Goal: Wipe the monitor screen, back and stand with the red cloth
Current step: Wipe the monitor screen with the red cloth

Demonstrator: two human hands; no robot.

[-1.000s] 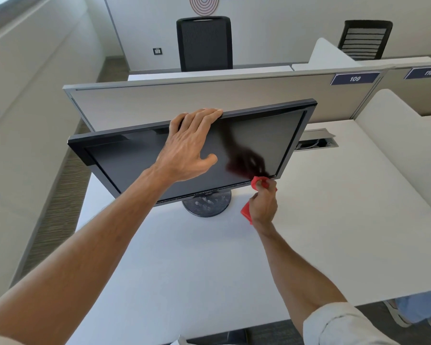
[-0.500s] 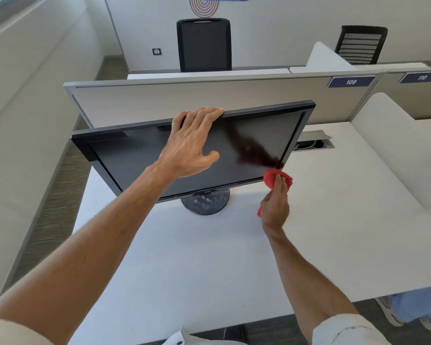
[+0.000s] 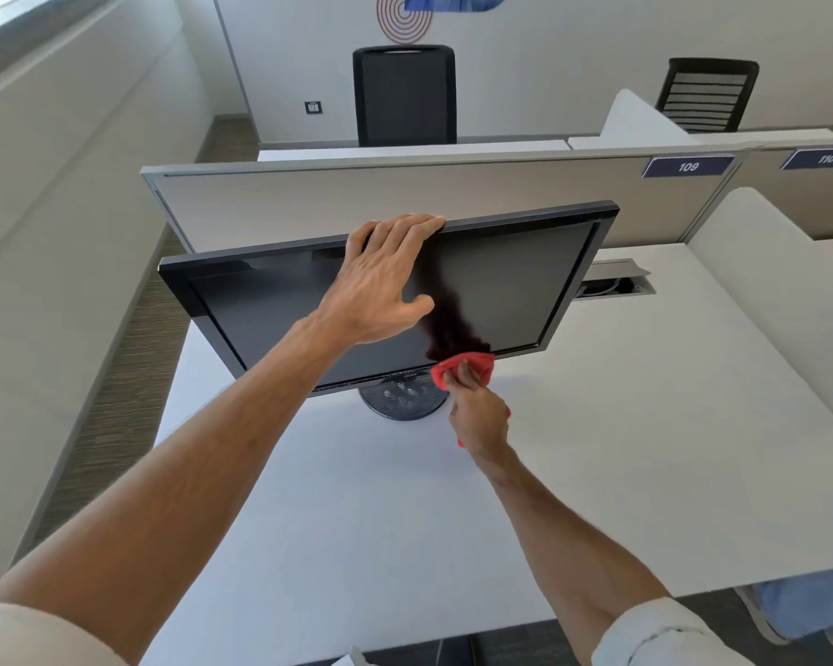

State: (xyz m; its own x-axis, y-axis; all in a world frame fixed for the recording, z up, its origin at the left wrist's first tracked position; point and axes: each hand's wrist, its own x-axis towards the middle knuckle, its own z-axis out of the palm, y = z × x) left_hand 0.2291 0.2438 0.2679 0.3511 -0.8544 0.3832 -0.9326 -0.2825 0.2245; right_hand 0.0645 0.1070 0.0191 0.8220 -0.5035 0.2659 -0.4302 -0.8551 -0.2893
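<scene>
The left hand (image 3: 381, 286) only rests, fingers nearly straight, on the top edge of the black flat monitor (image 3: 501, 281) on the white desk (image 3: 597, 425), so a hard push from the right hand (image 3: 477, 415), pinching the bunched red cloth (image 3: 472, 365) at its lower bezel, may tilt it.

The right hand (image 3: 479, 415) swept the crumpled red cloth (image 3: 462, 367) out to the lower right corner of the black flat-panel monitor (image 3: 501, 281), then back left along its bottom edge.
</scene>
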